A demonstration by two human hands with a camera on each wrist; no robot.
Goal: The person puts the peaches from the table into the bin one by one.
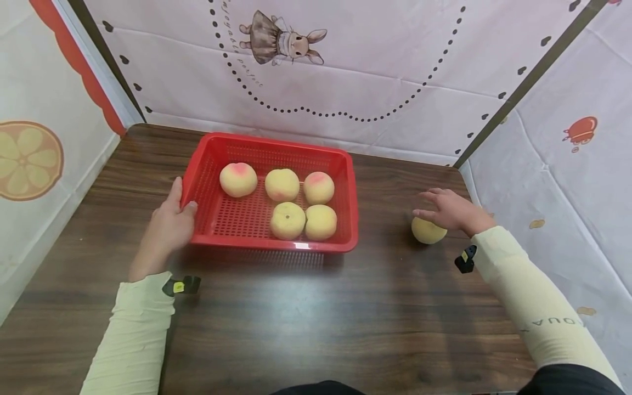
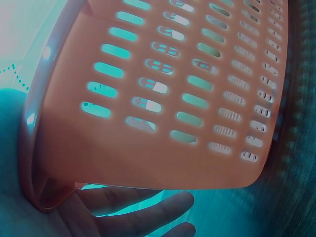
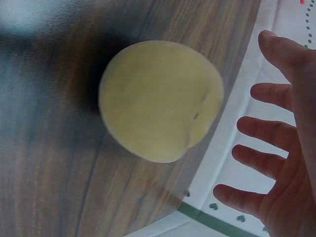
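Observation:
At the left corner of the red plastic basket (image 1: 271,243), my left hand (image 1: 170,225) holds the rim, thumb over the edge. The left wrist view shows the slotted basket wall (image 2: 163,158) close up, with the fingers (image 2: 153,212) extended beside it. Over on the right, my right hand (image 1: 451,211) hovers just above a single yellow peach (image 1: 427,231) on the table. Its fingers (image 3: 266,131) are spread, apart from that peach (image 3: 158,101) in the right wrist view. Several peaches sit inside the basket, among them a pink-topped peach (image 1: 238,180).
The brown wood-grain table (image 1: 296,329) carries both the basket and the lone peach. A printed white cloth wall (image 1: 375,60) rises behind, with further cloth panels (image 1: 563,181) at the sides.

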